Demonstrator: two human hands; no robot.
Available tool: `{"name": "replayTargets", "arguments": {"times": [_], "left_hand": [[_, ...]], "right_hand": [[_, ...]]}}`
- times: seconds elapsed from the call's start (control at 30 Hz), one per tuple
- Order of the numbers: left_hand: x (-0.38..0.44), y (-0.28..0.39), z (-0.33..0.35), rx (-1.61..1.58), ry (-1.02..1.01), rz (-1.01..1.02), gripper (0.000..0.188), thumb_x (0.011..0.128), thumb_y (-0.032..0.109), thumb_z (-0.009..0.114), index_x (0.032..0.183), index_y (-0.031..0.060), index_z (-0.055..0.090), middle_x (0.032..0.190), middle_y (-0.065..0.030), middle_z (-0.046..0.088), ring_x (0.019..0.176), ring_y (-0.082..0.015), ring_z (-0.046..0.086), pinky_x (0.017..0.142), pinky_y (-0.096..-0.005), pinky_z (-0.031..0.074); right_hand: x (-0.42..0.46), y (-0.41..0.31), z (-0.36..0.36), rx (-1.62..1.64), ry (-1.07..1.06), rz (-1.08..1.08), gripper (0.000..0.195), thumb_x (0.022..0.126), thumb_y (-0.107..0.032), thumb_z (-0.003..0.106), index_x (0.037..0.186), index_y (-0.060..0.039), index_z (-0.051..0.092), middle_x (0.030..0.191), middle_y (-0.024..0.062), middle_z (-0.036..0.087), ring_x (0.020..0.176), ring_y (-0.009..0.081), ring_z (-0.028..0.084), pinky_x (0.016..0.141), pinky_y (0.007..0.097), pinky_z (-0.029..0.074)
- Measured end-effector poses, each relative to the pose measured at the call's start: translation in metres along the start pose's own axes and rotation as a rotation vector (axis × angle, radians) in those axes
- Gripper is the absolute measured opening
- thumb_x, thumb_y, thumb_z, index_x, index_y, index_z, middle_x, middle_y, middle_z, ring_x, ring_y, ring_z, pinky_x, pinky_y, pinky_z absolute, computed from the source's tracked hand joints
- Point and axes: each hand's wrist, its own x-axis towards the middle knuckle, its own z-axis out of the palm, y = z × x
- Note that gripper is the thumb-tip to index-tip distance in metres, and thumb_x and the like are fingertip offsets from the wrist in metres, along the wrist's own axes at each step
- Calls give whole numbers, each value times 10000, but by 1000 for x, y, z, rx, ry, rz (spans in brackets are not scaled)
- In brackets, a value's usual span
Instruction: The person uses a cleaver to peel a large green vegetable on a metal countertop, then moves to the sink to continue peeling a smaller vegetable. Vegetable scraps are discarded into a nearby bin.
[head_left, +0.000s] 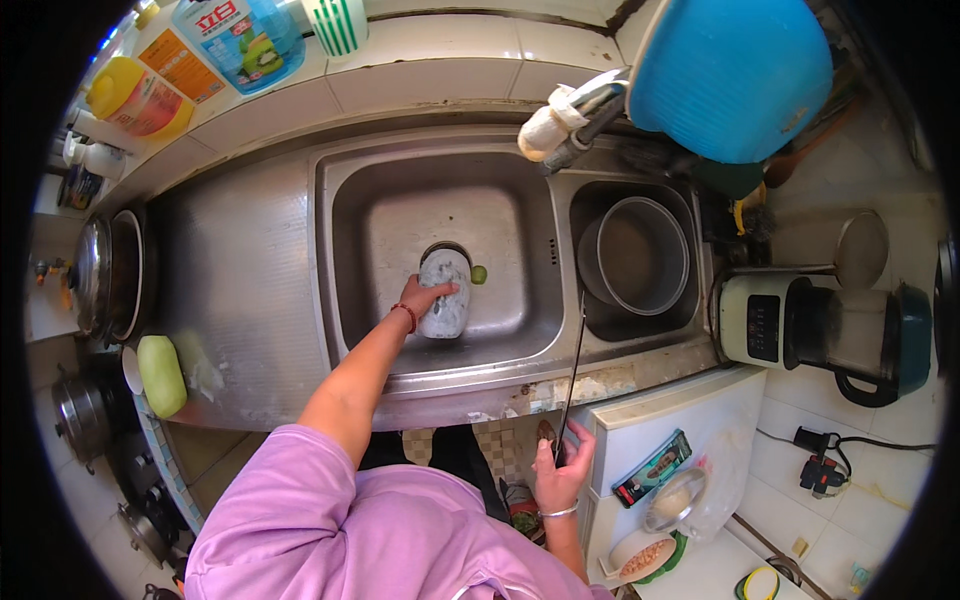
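In the large basin of the stainless-steel sink (379, 206), my left hand (429, 297) grips a gourd (445, 324) with a whitish, dark-flecked rind, probably a wax gourd. The gourd's far end lies by the drain (448, 245). A small green piece (478, 275), perhaps a cut-off end, rests just right of it. My right hand (562, 466) is shut on the handle of a knife (575, 367), in front of the counter edge. Its thin blade points away from me and over the divider between the basins. A pale green, apparently peeled gourd (161, 376) lies at the counter's left front corner.
A grey pot (684, 259) stands in the small basin. The faucet (574, 124) and a blue plastic basket (731, 75) overhang the right back. Detergent bottles (236, 45) line the ledge. Right of the sink lies a blender (765, 319); a lidded pot (94, 277) sits left.
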Motion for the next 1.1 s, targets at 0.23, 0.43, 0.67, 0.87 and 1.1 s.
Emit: {"name": "replayTargets", "arguments": {"times": [0.23, 0.43, 0.67, 0.87, 1.1], "left_hand": [[-32, 7, -31, -341, 38, -162, 880, 620, 277, 857, 1267, -53, 360, 1173, -193, 566, 1023, -272, 613, 846, -408, 531], [-43, 22, -30, 392, 465, 116, 995, 521, 322, 878, 1303, 19, 344, 1193, -188, 564, 1119, -321, 559, 950, -404, 459], [-31, 24, -41, 651, 449, 123, 1099, 477, 387, 863, 1361, 98, 277, 1305, -177, 481, 1200, -332, 483, 971, -484, 403], [-37, 25, -28, 726, 492, 195, 1130, 459, 411, 870, 1346, 28, 285, 1258, -169, 497, 1183, -317, 487, 967, -479, 399], [-41, 26, -9, 742, 546, 203, 1007, 504, 312, 865, 1308, 14, 336, 1252, -210, 480, 1177, -358, 470, 969, -465, 405]], "right_hand": [[34, -36, 27, -43, -125, 42, 464, 863, -84, 606, 1244, 9, 357, 848, 110, 597, 699, 129, 549, 655, 268, 465], [49, -21, 44, -159, -143, -71, 401, 913, -137, 552, 1247, -43, 353, 652, 13, 505, 532, 71, 445, 481, 210, 360], [47, -18, 59, -265, -149, -130, 349, 930, -189, 522, 1222, -33, 409, 623, 20, 518, 529, 79, 466, 489, 220, 373], [91, -40, 102, -560, -298, -55, 422, 950, -393, 451, 1211, -61, 439, 779, 231, 638, 746, 421, 618, 656, 478, 466], [149, -22, 177, -932, -442, -200, 495, 956, -485, 383, 1161, -40, 448, 784, 252, 655, 773, 439, 637, 705, 506, 501]]}}
